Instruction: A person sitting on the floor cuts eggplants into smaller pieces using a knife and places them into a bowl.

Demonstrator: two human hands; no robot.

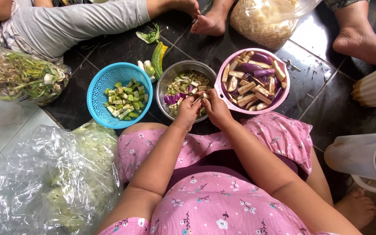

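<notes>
My left hand (188, 111) and my right hand (216, 109) meet over the near rim of a steel bowl (176, 73), their fingers pinched together on a small piece of vegetable. Whether a knife is in either hand is hidden. The steel bowl holds small cut bits of purple and pale vegetable. Right of it, a pink bowl (219, 82) is filled with long eggplant strips. Left of it, a blue plastic colander (102, 82) holds chopped green pieces.
Other people sit across the dark tiled floor; a grey-clad leg (75, 21) and bare feet (209, 21) are close behind the bowls. A green gourd (158, 54) lies behind the colander. Plastic bags of greens (57, 178), a bag of sprouts (14, 74) and a plastic jug (366, 156) surround me.
</notes>
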